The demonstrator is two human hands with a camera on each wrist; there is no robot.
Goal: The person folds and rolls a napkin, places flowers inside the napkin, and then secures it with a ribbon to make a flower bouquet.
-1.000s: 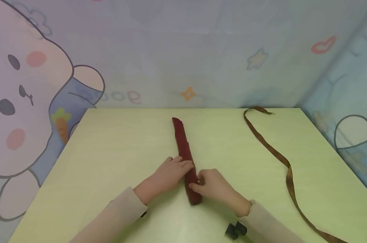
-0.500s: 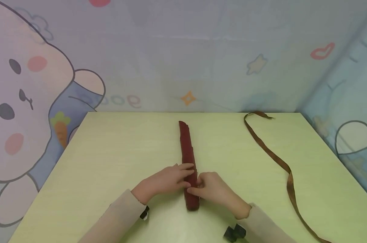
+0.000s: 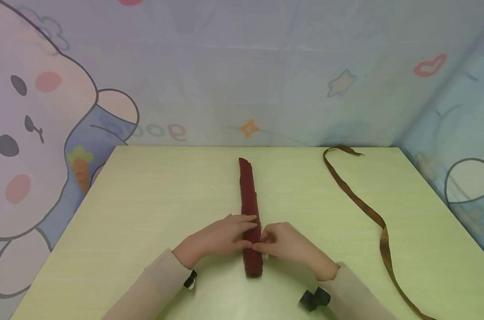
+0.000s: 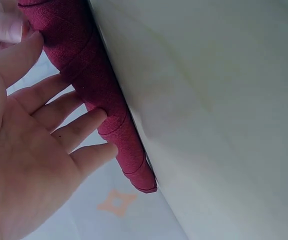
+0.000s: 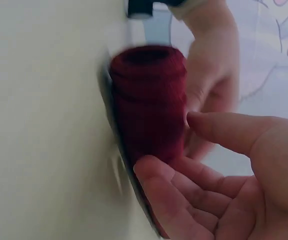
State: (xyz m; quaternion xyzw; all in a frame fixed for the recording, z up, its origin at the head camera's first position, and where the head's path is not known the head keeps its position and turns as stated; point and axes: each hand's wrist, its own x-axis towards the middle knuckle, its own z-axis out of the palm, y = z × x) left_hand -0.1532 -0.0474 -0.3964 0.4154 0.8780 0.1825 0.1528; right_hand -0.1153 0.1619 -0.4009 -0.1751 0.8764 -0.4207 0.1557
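A dark red cloth (image 3: 248,195), rolled into a long tube, lies on the table pointing away from me. Its hollow near end faces the right wrist view, where the rolled cloth (image 5: 149,100) is slightly blurred. My left hand (image 3: 214,238) rests across it from the left, with fairly straight, spread fingers touching its side and top. From the right side, my right hand (image 3: 290,244) pinches the roll, thumb on top and the other fingers curled low along its side. Both thumbs nearly meet on the roll. The right fingertips are partly hidden in the head view.
A long brown ribbon (image 3: 370,211) snakes along the right side of the pale yellow table (image 3: 158,186). Behind the table hangs a cartoon-printed backdrop (image 3: 242,75). Small black devices (image 3: 314,298) sit at the wrists, below the beige sleeves (image 3: 158,284).
The far end of the roll has swung right, so it lies straighter. My left hand has shifted slightly nearer with its thumb now on the roll. My right hand stays at the right side.
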